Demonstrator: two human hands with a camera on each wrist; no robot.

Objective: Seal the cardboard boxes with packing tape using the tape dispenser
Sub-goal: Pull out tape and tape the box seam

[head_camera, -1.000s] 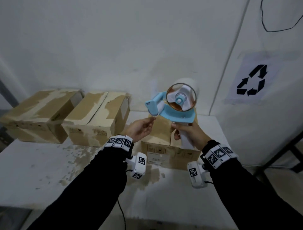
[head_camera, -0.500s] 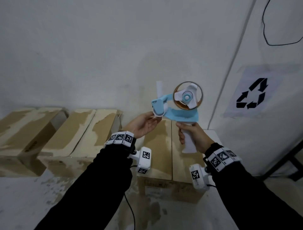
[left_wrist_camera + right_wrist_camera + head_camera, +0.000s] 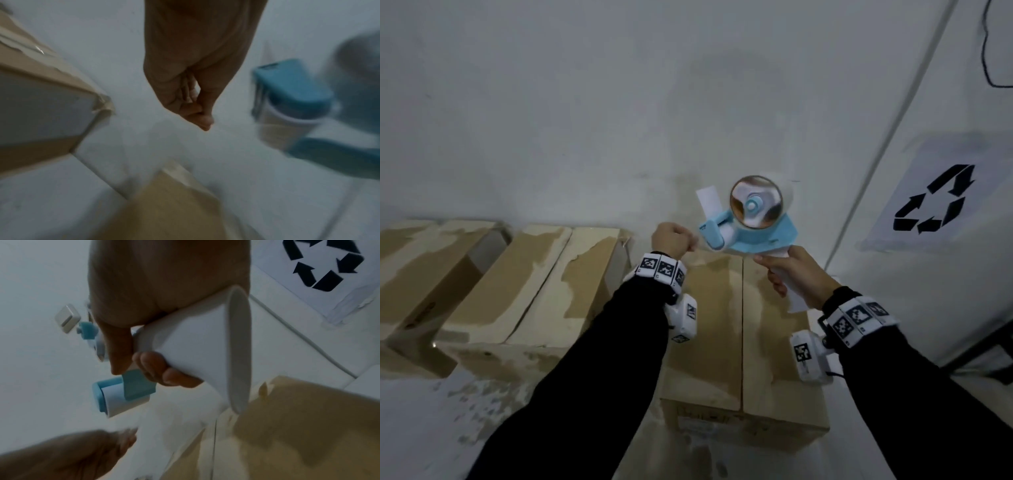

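Observation:
My right hand (image 3: 779, 279) grips the white handle (image 3: 195, 353) of a blue and white tape dispenser (image 3: 756, 236), held up in the air above a closed cardboard box (image 3: 705, 325). The box's centre seam runs bare between its flaps. My left hand (image 3: 690, 245) sits just left of the dispenser's front roller (image 3: 123, 395), with fingertips (image 3: 203, 120) pinched together. A faint pale streak from the roller toward those fingers in the right wrist view looks like clear tape. The tape roll (image 3: 758, 202) faces me.
Two more cardboard boxes (image 3: 534, 284) (image 3: 424, 267) with torn, pale tops stand side by side at the left on the white table (image 3: 431, 428). A white wall is close behind, with a recycling sign (image 3: 935, 198) to the right.
My left hand went from touching the dispenser's front roller with loose fingers to a tight pinch drawn slightly back from it. The head view has moved closer over the box.

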